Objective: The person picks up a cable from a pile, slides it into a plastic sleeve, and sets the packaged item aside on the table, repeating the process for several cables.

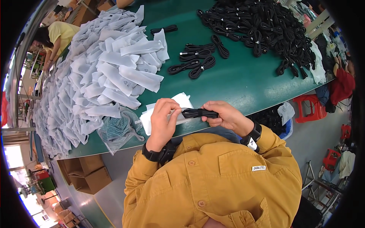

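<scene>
My right hand (224,116) grips a coiled black cable bundle (197,113) by its right end, held level above the near edge of the green table (243,83). My left hand (164,119) pinches a small clear white bag (178,112) at the cable's left end; the cable tip sits at the bag's mouth. A short stack of flat white bags (178,102) lies on the table just behind both hands.
A large heap of filled white bags (102,72) covers the table's left. A few loose cable bundles (197,60) lie mid-table, a big black cable pile (258,22) far right. Cardboard boxes (85,173) stand below left. Other people sit at far left (57,36) and right (342,81).
</scene>
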